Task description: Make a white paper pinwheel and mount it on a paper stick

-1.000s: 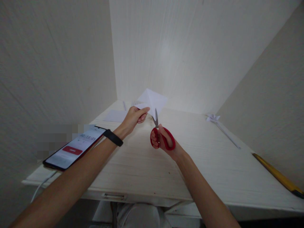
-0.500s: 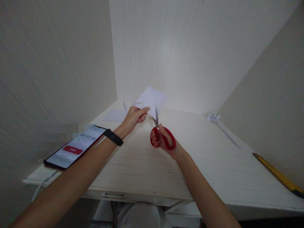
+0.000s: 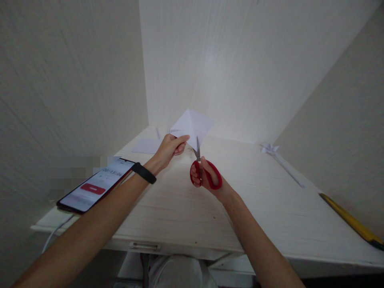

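Observation:
A creased white sheet of paper [image 3: 195, 122] is held up over the table by my left hand [image 3: 173, 148], thumb on top and fingers curled beneath its lower left edge. My right hand [image 3: 205, 174] grips red-handled scissors [image 3: 214, 182], thumb and fingers through the loops. The scissor blades are parted slightly, with the paper's near corner between them. A black band circles my left wrist. The paper's left part is partly covered by my hand.
A phone [image 3: 99, 186] with a timer lies at left beside my forearm, a white cable near it. Another paper piece [image 3: 145, 145] lies behind. At right are a white paper pinwheel-like shape on a stick [image 3: 270, 149] and a yellow-handled tool [image 3: 351, 220]. Walls enclose the table [image 3: 168, 208].
Both hands, the paper and the scissors keep practically the same place. The phone's timer has moved on by one second, and the view has shifted very slightly.

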Action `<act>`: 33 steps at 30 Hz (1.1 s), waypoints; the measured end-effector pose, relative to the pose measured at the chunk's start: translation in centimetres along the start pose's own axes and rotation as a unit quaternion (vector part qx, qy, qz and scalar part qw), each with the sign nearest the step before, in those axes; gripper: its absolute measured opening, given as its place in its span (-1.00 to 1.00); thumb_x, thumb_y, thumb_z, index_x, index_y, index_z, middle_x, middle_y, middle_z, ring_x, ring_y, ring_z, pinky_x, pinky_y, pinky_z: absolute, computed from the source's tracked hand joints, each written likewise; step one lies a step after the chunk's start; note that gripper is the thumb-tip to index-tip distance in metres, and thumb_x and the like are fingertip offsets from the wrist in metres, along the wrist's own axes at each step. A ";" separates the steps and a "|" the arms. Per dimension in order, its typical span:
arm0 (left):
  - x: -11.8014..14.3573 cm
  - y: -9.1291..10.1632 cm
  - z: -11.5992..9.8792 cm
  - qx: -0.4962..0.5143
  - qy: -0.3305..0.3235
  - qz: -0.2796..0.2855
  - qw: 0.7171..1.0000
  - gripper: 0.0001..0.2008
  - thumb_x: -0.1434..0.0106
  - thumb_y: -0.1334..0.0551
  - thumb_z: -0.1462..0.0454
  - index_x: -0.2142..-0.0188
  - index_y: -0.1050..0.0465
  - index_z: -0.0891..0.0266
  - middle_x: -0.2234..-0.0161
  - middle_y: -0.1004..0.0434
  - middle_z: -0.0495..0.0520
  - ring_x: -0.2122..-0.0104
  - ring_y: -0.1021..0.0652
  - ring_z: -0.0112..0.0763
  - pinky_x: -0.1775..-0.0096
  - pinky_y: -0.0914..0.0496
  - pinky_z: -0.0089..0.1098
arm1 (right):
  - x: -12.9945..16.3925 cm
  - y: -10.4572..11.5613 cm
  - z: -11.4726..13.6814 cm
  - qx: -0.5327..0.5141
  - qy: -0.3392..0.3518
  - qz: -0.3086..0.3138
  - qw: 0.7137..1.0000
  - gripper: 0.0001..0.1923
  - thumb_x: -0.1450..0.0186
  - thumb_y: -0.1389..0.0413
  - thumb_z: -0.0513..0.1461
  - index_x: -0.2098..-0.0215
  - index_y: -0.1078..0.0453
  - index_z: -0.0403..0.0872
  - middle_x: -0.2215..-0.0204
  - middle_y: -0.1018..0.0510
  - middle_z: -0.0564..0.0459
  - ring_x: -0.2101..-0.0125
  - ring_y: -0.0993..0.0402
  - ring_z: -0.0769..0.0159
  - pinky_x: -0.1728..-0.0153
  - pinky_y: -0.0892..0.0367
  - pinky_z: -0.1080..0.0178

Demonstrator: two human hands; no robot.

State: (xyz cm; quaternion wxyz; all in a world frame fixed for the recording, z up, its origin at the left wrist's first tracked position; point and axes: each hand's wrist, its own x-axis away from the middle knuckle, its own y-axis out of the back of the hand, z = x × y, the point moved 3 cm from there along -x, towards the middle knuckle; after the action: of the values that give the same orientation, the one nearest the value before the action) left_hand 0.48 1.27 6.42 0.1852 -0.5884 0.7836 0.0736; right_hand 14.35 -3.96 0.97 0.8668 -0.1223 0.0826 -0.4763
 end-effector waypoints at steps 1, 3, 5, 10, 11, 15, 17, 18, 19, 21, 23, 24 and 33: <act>0.0 0.0 0.0 0.002 0.001 0.000 1.000 -0.51 -0.17 -0.20 0.18 0.80 -0.08 0.24 0.82 -0.01 -0.14 0.75 -0.08 -0.67 0.60 0.09 -0.42 | 0.0 0.0 0.0 0.000 0.001 -0.002 1.000 -0.47 -0.16 -0.05 0.20 0.47 -0.24 -0.11 0.60 -0.21 0.18 0.61 -0.11 0.51 0.55 -0.02 0.34; 0.0 0.0 0.0 0.004 0.003 0.001 1.000 -0.51 -0.17 -0.20 0.19 0.80 -0.08 0.24 0.82 -0.01 -0.14 0.75 -0.07 -0.67 0.60 0.10 -0.42 | 0.0 0.1 -0.1 0.001 0.001 -0.008 1.000 -0.47 -0.16 -0.05 0.20 0.47 -0.24 -0.11 0.59 -0.22 0.17 0.61 -0.11 0.51 0.54 -0.02 0.34; -0.1 0.1 0.1 0.004 0.003 0.003 1.000 -0.51 -0.17 -0.20 0.18 0.80 -0.07 0.24 0.82 -0.01 -0.14 0.75 -0.07 -0.67 0.60 0.10 -0.42 | -0.1 0.2 -0.1 0.002 -0.002 -0.010 1.000 -0.47 -0.16 -0.05 0.20 0.46 -0.24 -0.11 0.59 -0.22 0.17 0.61 -0.12 0.50 0.54 -0.01 0.34; -0.1 0.1 0.1 0.004 0.003 0.006 1.000 -0.50 -0.17 -0.20 0.18 0.80 -0.07 0.24 0.82 0.01 -0.14 0.75 -0.07 -0.67 0.61 0.10 -0.42 | 0.1 0.1 0.2 0.001 -0.003 -0.004 1.000 -0.48 -0.15 -0.05 0.20 0.46 -0.24 -0.10 0.59 -0.22 0.17 0.60 -0.11 0.50 0.54 -0.01 0.34; -0.1 0.1 0.2 0.005 0.003 0.006 1.000 -0.50 -0.17 -0.20 0.18 0.80 -0.07 0.24 0.82 0.01 -0.14 0.75 -0.07 -0.67 0.61 0.10 -0.42 | 0.1 0.0 0.3 0.000 0.000 -0.006 1.000 -0.48 -0.15 -0.05 0.20 0.46 -0.24 -0.10 0.58 -0.22 0.17 0.60 -0.11 0.50 0.54 -0.02 0.34; -0.2 0.2 0.3 0.006 0.000 0.009 1.000 -0.49 -0.18 -0.20 0.18 0.80 -0.07 0.25 0.82 0.00 -0.14 0.75 -0.07 -0.67 0.61 0.09 -0.42 | 0.3 -0.1 0.4 0.000 0.003 -0.011 1.000 -0.49 -0.16 -0.05 0.19 0.46 -0.24 -0.10 0.57 -0.23 0.17 0.60 -0.11 0.50 0.53 -0.03 0.33; -0.2 0.2 0.3 0.003 -0.001 0.009 1.000 -0.49 -0.17 -0.20 0.18 0.81 -0.07 0.24 0.82 0.00 -0.14 0.74 -0.07 -0.67 0.61 0.09 -0.43 | 0.2 0.0 0.2 -0.001 0.001 -0.006 1.000 -0.49 -0.17 -0.05 0.19 0.46 -0.24 -0.10 0.57 -0.22 0.17 0.60 -0.11 0.50 0.53 -0.03 0.33; -0.2 0.2 0.3 0.002 -0.001 0.008 1.000 -0.49 -0.17 -0.20 0.18 0.81 -0.07 0.24 0.82 0.00 -0.13 0.74 -0.07 -0.66 0.61 0.08 -0.43 | 0.1 0.1 0.1 -0.001 0.001 -0.003 1.000 -0.50 -0.17 -0.04 0.18 0.46 -0.24 -0.10 0.58 -0.22 0.17 0.60 -0.11 0.50 0.53 -0.03 0.33; -0.2 0.2 0.3 0.001 -0.001 0.007 1.000 -0.49 -0.17 -0.20 0.18 0.81 -0.06 0.24 0.82 0.01 -0.13 0.74 -0.07 -0.66 0.61 0.08 -0.43 | 0.0 0.2 0.0 -0.002 0.000 0.000 1.000 -0.50 -0.18 -0.04 0.18 0.46 -0.24 -0.10 0.58 -0.22 0.17 0.61 -0.11 0.50 0.53 -0.02 0.33; -0.2 0.2 0.3 0.003 0.000 0.008 1.000 -0.48 -0.18 -0.20 0.18 0.81 -0.05 0.24 0.83 0.01 -0.13 0.75 -0.07 -0.66 0.61 0.09 -0.43 | -0.1 0.3 -0.1 0.000 -0.003 0.003 1.000 -0.51 -0.20 -0.02 0.17 0.47 -0.23 -0.10 0.60 -0.21 0.18 0.61 -0.12 0.49 0.54 -0.02 0.33; -0.2 0.2 0.3 0.006 -0.001 0.013 1.000 -0.48 -0.18 -0.20 0.18 0.81 -0.05 0.24 0.82 0.01 -0.13 0.74 -0.07 -0.66 0.61 0.09 -0.43 | -0.1 0.2 -0.1 0.002 -0.003 0.003 1.000 -0.52 -0.21 -0.02 0.16 0.47 -0.23 -0.09 0.60 -0.21 0.18 0.62 -0.12 0.49 0.54 -0.01 0.32; -0.2 0.2 0.3 0.007 -0.002 0.015 1.000 -0.48 -0.18 -0.20 0.18 0.81 -0.06 0.24 0.82 0.01 -0.13 0.74 -0.07 -0.66 0.61 0.09 -0.43 | -0.1 0.2 0.0 0.002 -0.001 0.001 1.000 -0.53 -0.22 -0.02 0.15 0.47 -0.23 -0.09 0.60 -0.21 0.18 0.62 -0.12 0.49 0.54 -0.02 0.32; -0.1 0.2 0.2 0.010 0.002 0.014 1.000 -0.48 -0.17 -0.20 0.17 0.81 -0.05 0.25 0.82 0.02 -0.13 0.74 -0.06 -0.67 0.61 0.10 -0.43 | 0.4 -0.3 0.5 -0.001 0.009 -0.004 1.000 -0.56 -0.23 -0.04 0.11 0.46 -0.24 -0.10 0.57 -0.23 0.17 0.60 -0.13 0.50 0.52 -0.04 0.33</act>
State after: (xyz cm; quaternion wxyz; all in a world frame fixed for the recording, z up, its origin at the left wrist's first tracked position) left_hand 0.39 1.50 6.28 0.1883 -0.5760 0.7927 0.0668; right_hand 14.46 -4.38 1.48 0.8641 -0.1187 0.0906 -0.4807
